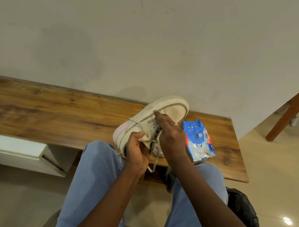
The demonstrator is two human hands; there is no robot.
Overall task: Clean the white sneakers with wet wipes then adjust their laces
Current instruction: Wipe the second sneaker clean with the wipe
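A white sneaker (pixel 170 108) with a pink heel patch is tilted on its side above the wooden bench (pixel 56 114), toe pointing away toward the wall. My left hand (pixel 137 153) grips its collar and tongue near the heel. My right hand (pixel 168 132) lies over the lace area with its fingers stretched toward the toe; what its thumb does is hidden. Grey laces (pixel 155 160) hang loose below the shoe. A blue pack of wet wipes (pixel 198 139) lies on the bench just right of the shoe. A second sneaker is not in view.
The bench stands against a grey wall. A white ledge (pixel 13 148) sits low at the left. A dark bag (pixel 242 210) lies on the tiled floor at the right, and a wooden furniture leg (pixel 290 112) slants at the far right. My jeans-clad knees fill the foreground.
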